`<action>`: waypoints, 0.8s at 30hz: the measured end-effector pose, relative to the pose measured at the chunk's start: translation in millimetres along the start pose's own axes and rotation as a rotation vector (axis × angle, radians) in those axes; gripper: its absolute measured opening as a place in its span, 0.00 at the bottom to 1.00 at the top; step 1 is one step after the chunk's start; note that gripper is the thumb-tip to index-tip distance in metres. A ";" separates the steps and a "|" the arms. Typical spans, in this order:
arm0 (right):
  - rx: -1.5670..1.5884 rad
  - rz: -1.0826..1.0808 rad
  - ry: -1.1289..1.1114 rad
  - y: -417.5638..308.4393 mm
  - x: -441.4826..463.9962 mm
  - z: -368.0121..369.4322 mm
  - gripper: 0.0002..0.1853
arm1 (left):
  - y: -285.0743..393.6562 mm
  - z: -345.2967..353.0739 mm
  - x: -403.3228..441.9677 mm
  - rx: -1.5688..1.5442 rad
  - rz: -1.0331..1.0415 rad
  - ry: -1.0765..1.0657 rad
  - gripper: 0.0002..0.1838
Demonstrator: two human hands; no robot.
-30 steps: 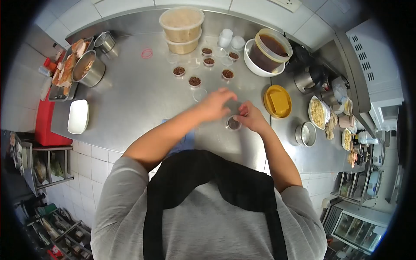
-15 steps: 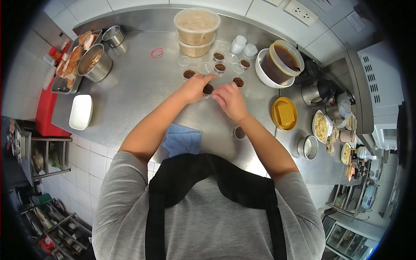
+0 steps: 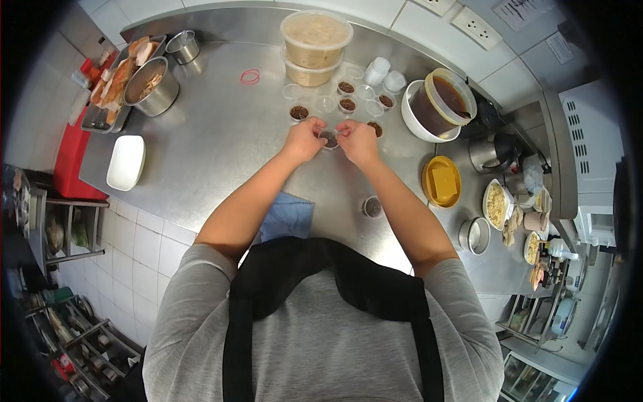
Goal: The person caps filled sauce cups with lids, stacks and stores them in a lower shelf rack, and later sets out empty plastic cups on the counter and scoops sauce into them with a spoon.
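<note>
On the steel counter in front of me, a small sauce cup [image 3: 328,139] of dark filling looks greyish on top, as if under a clear lid. My left hand [image 3: 305,141] grips its left edge with curled fingers. From the right, my right hand [image 3: 359,143] pinches the opposite edge. Around them stand uncovered cups of dark brown sauce: one [image 3: 299,112] beyond my left hand, another [image 3: 347,105] straight ahead, and one [image 3: 376,128] partly behind my right hand. Clear round lids [image 3: 325,104] lie among them. Nearer me, by my right forearm, is another filled cup [image 3: 372,207].
Stacked tubs [image 3: 312,50] and white cup stacks [image 3: 378,70] stand at the back. A brown liquid tub [image 3: 442,100] sits in a white bowl to the right, above a yellow dish [image 3: 441,182]. A blue cloth [image 3: 288,216] lies near me; a white dish [image 3: 126,163] is left.
My right hand has come down onto the right edge of the cup. My left hand has shifted to its left edge, and the cup's top now looks covered.
</note>
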State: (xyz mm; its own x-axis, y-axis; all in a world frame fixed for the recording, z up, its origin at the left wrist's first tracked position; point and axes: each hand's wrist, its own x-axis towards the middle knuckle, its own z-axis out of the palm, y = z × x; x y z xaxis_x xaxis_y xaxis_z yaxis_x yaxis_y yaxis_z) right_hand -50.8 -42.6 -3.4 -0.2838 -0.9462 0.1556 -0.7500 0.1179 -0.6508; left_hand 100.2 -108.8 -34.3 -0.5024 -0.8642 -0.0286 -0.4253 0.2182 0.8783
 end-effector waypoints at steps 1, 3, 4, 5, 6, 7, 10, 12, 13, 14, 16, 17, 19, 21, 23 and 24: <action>-0.004 -0.017 -0.009 3.2 1.3 1.6 0.11 | 0.6 0.7 0.7 0.015 -0.007 0.012 0.22; 0.022 0.036 -0.074 7.4 7.4 4.2 0.11 | 5.7 1.0 1.9 0.077 -0.034 0.018 0.20; 0.052 0.106 -0.131 9.0 12.5 5.7 0.11 | 10.2 0.1 1.9 0.109 -0.049 0.020 0.19; 0.083 0.178 -0.189 10.9 17.1 7.4 0.11 | 13.6 -1.3 3.9 0.177 -0.040 -0.021 0.19; 0.140 0.247 -0.251 7.8 20.7 4.9 0.11 | 15.9 -2.9 8.8 0.245 -0.032 -0.063 0.18; 0.195 0.315 -0.315 5.2 25.4 1.6 0.11 | 18.0 -4.5 13.8 0.312 -0.025 -0.105 0.18; 0.241 0.442 -0.473 0.6 41.1 -1.7 0.12 | 22.5 -5.5 25.3 0.433 -0.051 -0.190 0.22; 0.209 0.469 -0.535 -2.6 48.8 -1.8 0.11 | 23.9 -6.8 28.6 0.432 -0.054 -0.203 0.21; 0.181 0.470 -0.552 -4.8 50.4 -2.5 0.11 | 24.3 -7.6 28.7 0.433 -0.056 -0.210 0.21; 0.154 0.473 -0.567 -5.8 50.2 -2.6 0.11 | 24.9 -6.3 26.4 0.406 -0.066 -0.179 0.21; 0.138 0.456 -0.557 -6.5 49.3 -1.4 0.12 | 32.8 -6.5 14.0 0.354 -0.078 -0.116 0.22; 0.129 0.445 -0.554 -7.4 47.8 -0.9 0.13 | 34.6 -7.4 3.8 0.322 -0.008 -0.010 0.23; -0.096 0.261 -0.556 -3.2 46.2 1.7 0.14 | 37.9 -10.8 -10.8 0.255 0.140 0.207 0.27; -0.241 0.139 -0.526 -6.5 44.2 -3.4 0.15 | 24.3 -15.5 -8.4 0.230 0.162 0.422 0.35; -0.307 0.084 -0.482 -21.6 37.0 -14.3 0.15 | 19.3 -21.1 -4.3 0.270 0.155 0.569 0.41; -0.331 0.081 -0.428 -23.9 38.5 -13.4 0.14 | 21.3 -20.3 -1.8 0.317 0.134 0.610 0.43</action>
State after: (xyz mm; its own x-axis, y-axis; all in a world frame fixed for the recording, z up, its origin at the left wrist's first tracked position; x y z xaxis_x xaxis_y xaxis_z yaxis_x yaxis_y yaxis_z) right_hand -51.8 -77.9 28.1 -0.1315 -0.9602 -0.2463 -0.9035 0.2183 -0.3688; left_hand 107.3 -111.8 -5.9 -0.0929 -0.9003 0.4253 -0.6352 0.3825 0.6710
